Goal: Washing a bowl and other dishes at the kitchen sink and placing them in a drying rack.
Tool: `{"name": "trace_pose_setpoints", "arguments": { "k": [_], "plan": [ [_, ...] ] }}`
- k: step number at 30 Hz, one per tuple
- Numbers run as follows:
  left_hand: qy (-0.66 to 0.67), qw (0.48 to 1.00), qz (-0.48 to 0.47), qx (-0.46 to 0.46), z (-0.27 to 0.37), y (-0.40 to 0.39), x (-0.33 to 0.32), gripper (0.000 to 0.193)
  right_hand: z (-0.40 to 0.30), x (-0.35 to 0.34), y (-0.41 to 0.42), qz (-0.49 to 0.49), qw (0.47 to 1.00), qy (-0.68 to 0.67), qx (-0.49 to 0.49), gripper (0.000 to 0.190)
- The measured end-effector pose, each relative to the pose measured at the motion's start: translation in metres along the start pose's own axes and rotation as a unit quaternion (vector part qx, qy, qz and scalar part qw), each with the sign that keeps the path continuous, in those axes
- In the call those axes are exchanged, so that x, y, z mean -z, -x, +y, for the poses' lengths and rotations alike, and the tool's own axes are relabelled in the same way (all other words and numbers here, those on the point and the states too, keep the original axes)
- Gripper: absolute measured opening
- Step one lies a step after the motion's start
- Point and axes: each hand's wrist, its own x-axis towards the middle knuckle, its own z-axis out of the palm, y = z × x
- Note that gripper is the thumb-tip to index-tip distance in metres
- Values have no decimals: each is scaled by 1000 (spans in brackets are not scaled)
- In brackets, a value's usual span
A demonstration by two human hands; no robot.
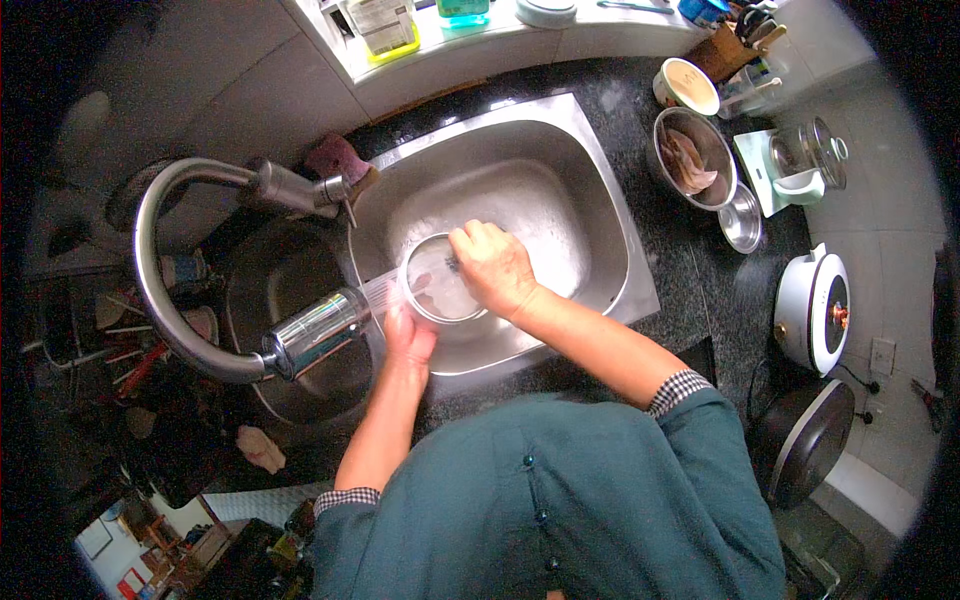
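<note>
Over the sink basin (517,202) I hold a round, clear dish or lid with a pale rim (406,289). My left hand (409,330) supports it from the lower left, its fingers partly hidden by the dish. Curled over its right side is my right hand (499,270); a small dark part shows beside the fingertips, too covered to identify. Water fans out of the chrome faucet head (319,330) and strikes near the dish's left edge and my left fingers. The curved metal faucet neck (150,262) arches in from the left.
A second basin (300,270) lies under the faucet. Right of the sink stand a metal bowl of raw meat (694,161), a smaller metal bowl (741,217), a lidded tub (686,86) and a white electric cooker (814,311). A pink sponge or cloth (337,157) sits behind the faucet.
</note>
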Motion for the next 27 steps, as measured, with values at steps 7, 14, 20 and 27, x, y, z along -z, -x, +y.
{"name": "trace_pose_setpoints", "arguments": {
  "k": [7, 14, 20, 27],
  "plan": [
    [4, 1000, 31, -6, -13, 2, -7, 47, -26, -16, 5, 62, 979, -191, 26, 25],
    [12, 1000, -27, -10, -11, -5, -8, 43, -5, -16, -5, 31, 989, -128, 65, 12],
    [9, 999, 27, -34, -2, -11, 15, 39, -4, -13, 11, -95, 990, -4, -101, 7],
    [-28, 998, 49, -1, -15, -3, 6, 46, -15, -21, -3, 11, 989, -109, -97, 7]
  ]
}}
